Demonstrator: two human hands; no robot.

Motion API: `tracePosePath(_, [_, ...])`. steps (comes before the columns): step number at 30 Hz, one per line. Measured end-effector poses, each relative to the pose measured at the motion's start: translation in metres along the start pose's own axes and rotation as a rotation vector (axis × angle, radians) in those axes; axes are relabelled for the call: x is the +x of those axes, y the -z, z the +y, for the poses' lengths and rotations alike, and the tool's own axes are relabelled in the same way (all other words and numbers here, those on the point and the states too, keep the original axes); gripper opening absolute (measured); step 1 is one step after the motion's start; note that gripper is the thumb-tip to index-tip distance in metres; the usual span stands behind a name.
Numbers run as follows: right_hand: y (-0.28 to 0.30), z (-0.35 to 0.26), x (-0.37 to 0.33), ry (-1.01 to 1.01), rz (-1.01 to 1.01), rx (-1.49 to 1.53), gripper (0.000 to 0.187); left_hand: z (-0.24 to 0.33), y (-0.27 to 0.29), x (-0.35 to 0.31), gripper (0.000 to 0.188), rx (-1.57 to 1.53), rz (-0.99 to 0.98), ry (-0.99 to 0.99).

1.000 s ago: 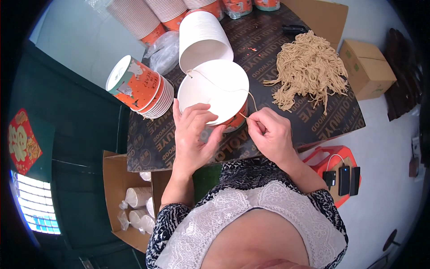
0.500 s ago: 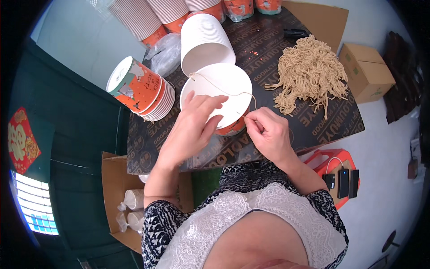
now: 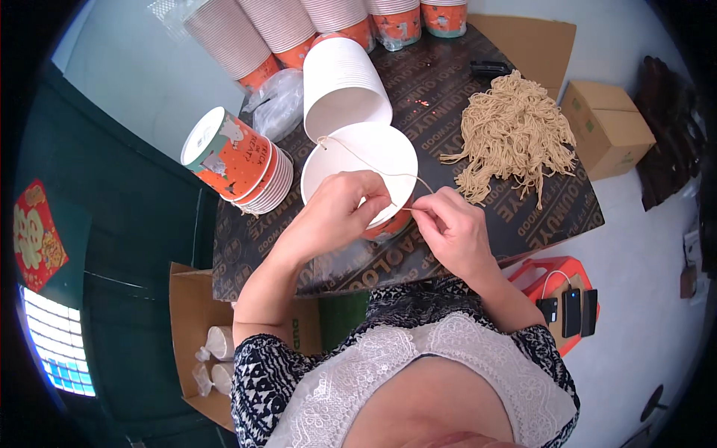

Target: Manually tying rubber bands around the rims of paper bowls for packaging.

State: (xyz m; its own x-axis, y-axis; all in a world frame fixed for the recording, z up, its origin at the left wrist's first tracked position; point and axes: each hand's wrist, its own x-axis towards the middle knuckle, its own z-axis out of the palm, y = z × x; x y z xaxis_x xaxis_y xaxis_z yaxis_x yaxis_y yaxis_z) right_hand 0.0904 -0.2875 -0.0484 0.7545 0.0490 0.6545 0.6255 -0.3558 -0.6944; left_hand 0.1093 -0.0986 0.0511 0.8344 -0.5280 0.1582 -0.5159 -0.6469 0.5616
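A white-lined paper bucket (image 3: 340,154) with an orange outside stands mouth up at the table's near edge. A thin beige cord (image 3: 366,163) runs from a hole at its far left rim across the mouth to the near right rim. My right hand (image 3: 454,230) pinches the cord just outside that rim. Over the mouth, my left hand (image 3: 328,216) has thumb and forefinger closed at the cord's short end inside the wall. The tip of that pinch is partly hidden by the fingers.
A heap of beige cords (image 3: 515,138) lies at the right. Nested white buckets (image 3: 345,78) lie on their side behind. Orange buckets (image 3: 243,160) lean in a stack at the left. More stacks (image 3: 287,30) line the back, with a crumpled plastic bag (image 3: 280,104) and a black tool (image 3: 491,69).
My left hand has gone from spread fingers above the mouth to a pinch near the right rim. My right hand keeps its pinch on the cord. The whole view has shifted slightly.
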Motion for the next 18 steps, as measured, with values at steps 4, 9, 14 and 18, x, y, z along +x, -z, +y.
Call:
tracePosePath(4, [0.003, 0.000, 0.000, -0.001, -0.033, 0.019, 0.008, 0.002, -0.002, -0.005, 0.009, -0.275, -0.013, 0.167])
tracePosePath(9, [0.001, -0.003, 0.001, 0.025, -0.070, 0.048, 0.009, -0.002, -0.006, 0.000, 0.014, -0.509, -0.041, 0.024])
tracePosePath(14, [0.004, 0.001, 0.001, 0.078, -0.105, 0.055, 0.009, 0.004, 0.000, 0.008, 0.007, -0.750, -0.127, 0.195])
tracePosePath(18, [0.019, -0.008, 0.009, 0.010, -0.088, 0.094, 0.013, 0.000, -0.001, 0.008, 0.003, -0.704, -0.111, 0.247])
